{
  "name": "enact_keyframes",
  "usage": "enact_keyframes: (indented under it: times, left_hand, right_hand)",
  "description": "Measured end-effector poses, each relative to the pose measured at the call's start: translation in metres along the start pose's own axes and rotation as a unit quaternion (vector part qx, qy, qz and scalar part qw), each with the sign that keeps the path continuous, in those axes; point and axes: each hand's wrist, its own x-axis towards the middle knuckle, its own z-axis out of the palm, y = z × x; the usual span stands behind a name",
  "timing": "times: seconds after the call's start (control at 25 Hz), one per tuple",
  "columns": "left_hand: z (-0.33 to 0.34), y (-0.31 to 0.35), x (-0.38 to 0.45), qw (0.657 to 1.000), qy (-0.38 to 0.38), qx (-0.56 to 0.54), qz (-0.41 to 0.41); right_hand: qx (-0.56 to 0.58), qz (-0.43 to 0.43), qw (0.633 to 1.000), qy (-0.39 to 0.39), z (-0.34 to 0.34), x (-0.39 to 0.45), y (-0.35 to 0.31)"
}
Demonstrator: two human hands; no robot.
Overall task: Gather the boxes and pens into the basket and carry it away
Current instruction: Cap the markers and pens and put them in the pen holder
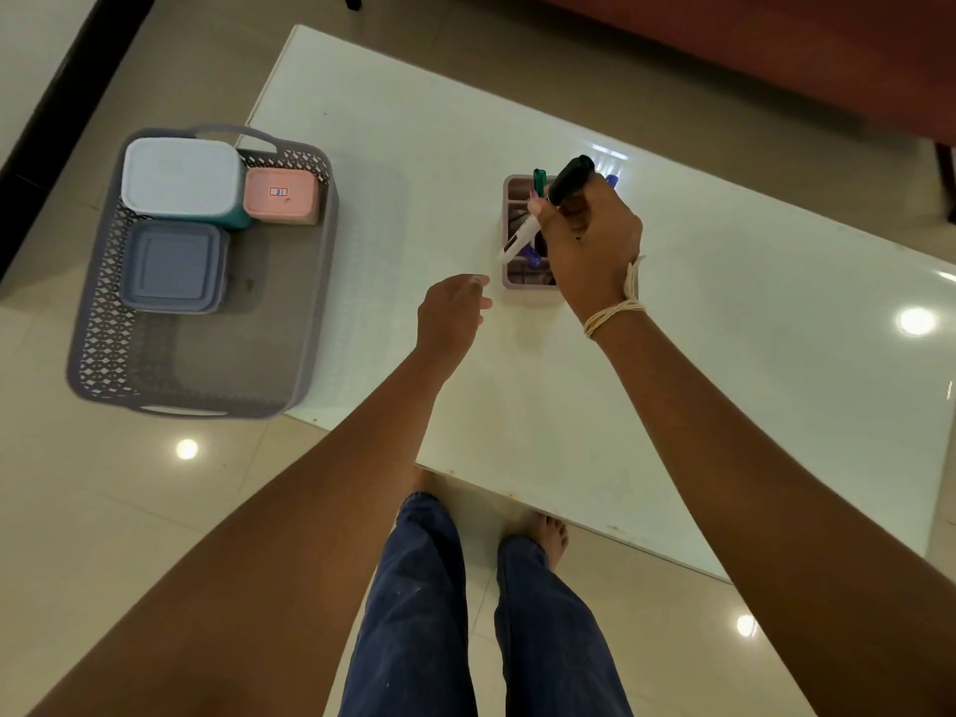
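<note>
Grey perforated basket (310, 282) sits at the left end of the white table (724, 354), overhanging the edge a bit. Three lidded boxes inside, packed at the far end: white-lidded box with teal base (182, 178) far left, small pink box (280, 196) with a sticker touching it on the right, grey-blue square box (173, 266) just in front of the white one. Near half of the basket floor is bare. Pen holder (512, 284), a pinkish divided caddy, stands mid-table, well apart from the basket. Right hand (589, 245) is over the caddy, fingers clenched around a black-capped marker (569, 179), white barrel end poking out below the fist toward the caddy's left rim. Green pen (539, 181) stands upright in the caddy's far section; a blue pen cap (612, 180) peeks out behind the hand, another blue pen (532, 256) lies low inside. Cream string bracelet (618, 307) on the right wrist. Left hand (452, 315) hovers above the table just left of the caddy, fingers loosely curled, holding nothing, not touching the caddy. Person stands barefoot at the near table edge, dark blue trousers (414, 613), glossy tile floor (103, 509).
</note>
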Motion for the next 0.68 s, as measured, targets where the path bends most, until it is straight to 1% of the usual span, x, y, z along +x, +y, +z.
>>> enact_keyframes:
  times: [0.08, 0.16, 0.24, 0.32, 0.36, 0.4, 0.44, 0.48, 0.52, 0.56, 0.6, 0.64, 0.68]
  left_hand:
    - [0.0, 0.002, 0.003, 1.0, 0.002, 0.003, -0.013]
    - [-0.002, 0.005, 0.005, 1.0, 0.003, 0.006, -0.015]
    - [-0.003, 0.004, 0.007, 1.0, 0.002, 0.01, -0.015]
    - [-0.003, 0.003, 0.009, 1.0, 0.0, 0.012, -0.013]
    - [-0.002, 0.003, 0.009, 1.0, -0.002, 0.018, -0.009]
    - [-0.001, 0.004, 0.01, 1.0, -0.003, 0.027, -0.005]
    - [0.001, 0.005, 0.012, 0.999, -0.004, 0.033, 0.0]
    - [0.002, 0.007, 0.014, 0.999, -0.005, 0.037, 0.002]
    - [0.003, 0.009, 0.017, 0.999, -0.007, 0.037, 0.003]
    - [0.004, 0.012, 0.02, 0.999, -0.01, 0.038, 0.002]
    - [0.005, 0.016, 0.024, 0.999, -0.015, 0.043, 0.0]
    - [0.007, 0.019, 0.027, 0.999, -0.021, 0.049, -0.006]
    - [0.009, 0.023, 0.031, 0.998, -0.03, 0.054, -0.017]
  right_hand:
    - [-0.043, -0.027, 0.999, -0.014, 0.003, 0.004, 0.008]
    - [-0.101, -0.047, 0.993, -0.048, 0.006, 0.007, 0.017]
    - [-0.187, -0.057, 0.976, -0.097, 0.01, 0.007, 0.024]
    - [-0.261, -0.081, 0.953, -0.131, 0.01, 0.006, 0.029]
    - [-0.271, -0.096, 0.949, -0.13, 0.008, 0.005, 0.029]
    - [-0.25, -0.104, 0.956, -0.111, 0.004, 0.002, 0.028]
    - [-0.206, -0.105, 0.97, -0.069, 0.001, 0.0, 0.028]
    - [-0.157, -0.101, 0.982, -0.006, -0.002, -0.001, 0.028]
    - [-0.115, -0.071, 0.989, 0.059, -0.004, -0.002, 0.029]
    - [-0.077, -0.011, 0.99, 0.114, -0.004, 0.001, 0.033]
    - [-0.034, 0.091, 0.985, 0.142, -0.005, 0.005, 0.037]
    - [0.022, 0.216, 0.966, 0.14, -0.005, 0.011, 0.043]
    - [0.083, 0.345, 0.93, 0.095, -0.004, 0.016, 0.048]
